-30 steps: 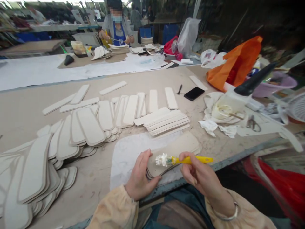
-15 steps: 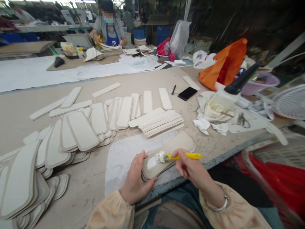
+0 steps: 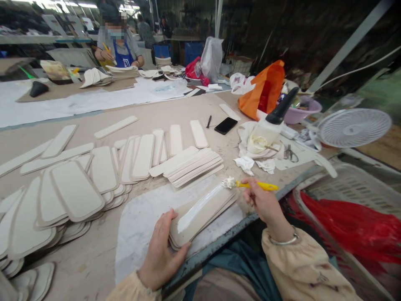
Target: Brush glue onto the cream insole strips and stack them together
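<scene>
Fanned pieces: pale, round-cornered, overlapping in rows over the left of the counter.
Co-worker: at far left, in blue apron and mask, behind a second table, gripping a yellow-handled tool.
Left hand: spread fairly wide, thumb apart from fingers, touching the near left end of the low stack.
White sheet: lying flat under the low stack.
Low stack: slanting from near left to far right, slightly offset in layers, bearing a wet white streak lengthwise on top.
Neat pile: just beyond the low stack, edges stepped.
Phone: lying dark-faced, right of a slim black tool.
Brush: yellow-handled, clotted with white paste at the bristles, touching the low stack's far right end.
Right hand: closed around the brush handle, bracelet at wrist.
White container: black-necked, beyond crumpled tissues, left of scissors.
Orange bag: standing far right, beside a purple basin.
Basket: at near right, holding red plastic.
</scene>
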Demonstrator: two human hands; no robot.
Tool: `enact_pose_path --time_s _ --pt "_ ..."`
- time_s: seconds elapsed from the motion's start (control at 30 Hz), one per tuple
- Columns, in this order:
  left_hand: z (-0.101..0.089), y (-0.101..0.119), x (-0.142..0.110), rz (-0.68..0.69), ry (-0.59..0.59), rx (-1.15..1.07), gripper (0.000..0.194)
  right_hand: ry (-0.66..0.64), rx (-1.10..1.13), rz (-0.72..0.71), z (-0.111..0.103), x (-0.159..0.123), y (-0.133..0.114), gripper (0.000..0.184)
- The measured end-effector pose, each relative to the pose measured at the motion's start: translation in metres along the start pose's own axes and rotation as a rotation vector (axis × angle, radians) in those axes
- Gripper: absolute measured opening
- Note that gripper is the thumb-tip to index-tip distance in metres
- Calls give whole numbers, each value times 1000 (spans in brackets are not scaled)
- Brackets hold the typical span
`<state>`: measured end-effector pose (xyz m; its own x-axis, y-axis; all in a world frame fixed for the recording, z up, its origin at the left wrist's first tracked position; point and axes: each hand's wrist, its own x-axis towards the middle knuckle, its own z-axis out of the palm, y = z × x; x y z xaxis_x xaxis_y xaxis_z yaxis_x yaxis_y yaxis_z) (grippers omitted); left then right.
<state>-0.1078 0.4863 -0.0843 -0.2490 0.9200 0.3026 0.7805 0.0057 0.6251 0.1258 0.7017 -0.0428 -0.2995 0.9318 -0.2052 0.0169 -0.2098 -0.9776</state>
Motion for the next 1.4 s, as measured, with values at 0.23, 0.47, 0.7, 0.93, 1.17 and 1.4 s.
enact_pose_path --time_s 0.23,0.47,0.7,0.93,1.17,1.4 --pt "-4 6 2 15 -8 -17 85 -272 169 108 26 -41 -7 36" --pt "-5 8 3 18 -12 -28 90 -662 137 251 71 -73 8 38" --pt "-5 8 4 25 -12 -3 89 -620 -8 236 69 -64 9 40" --pt "-6 8 5 21 -30 15 85 -383 -37 202 32 -40 -2 36" --pt "-2 3 2 23 -18 50 80 -157 -34 127 -3 -17 -5 33" --pt "-2 1 1 42 -4 74 76 -35 -120 7 -13 -5 -5 36"
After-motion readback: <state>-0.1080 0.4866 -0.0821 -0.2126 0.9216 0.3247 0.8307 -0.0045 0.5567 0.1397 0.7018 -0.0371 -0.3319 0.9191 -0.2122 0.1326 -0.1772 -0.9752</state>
